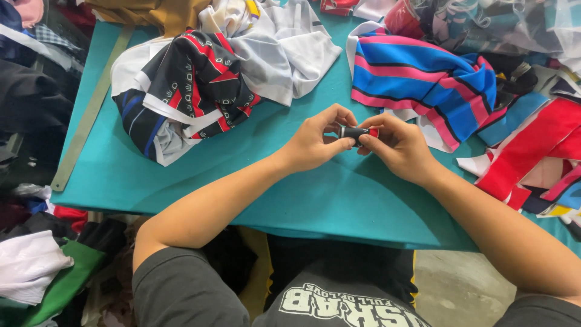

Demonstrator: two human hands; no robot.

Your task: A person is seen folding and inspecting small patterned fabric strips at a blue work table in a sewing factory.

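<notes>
The person wore a dark grey, near-black T-shirt (327, 297) with short sleeves that ended above the elbows, so both forearms were bare. Large pale block lettering ran across the chest (seen upside down from the head camera, with a smaller line of letters above it). The left hand (315, 142) and the right hand (399, 148) were bare, with no gloves, rings or watch, and the fingernails were short and plain.

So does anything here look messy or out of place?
Nothing looks damaged. The garments are rumpled: a black, red and white heap on the teal table, a blue and pink striped one beside it. Both hands pinch a small black object.
</notes>
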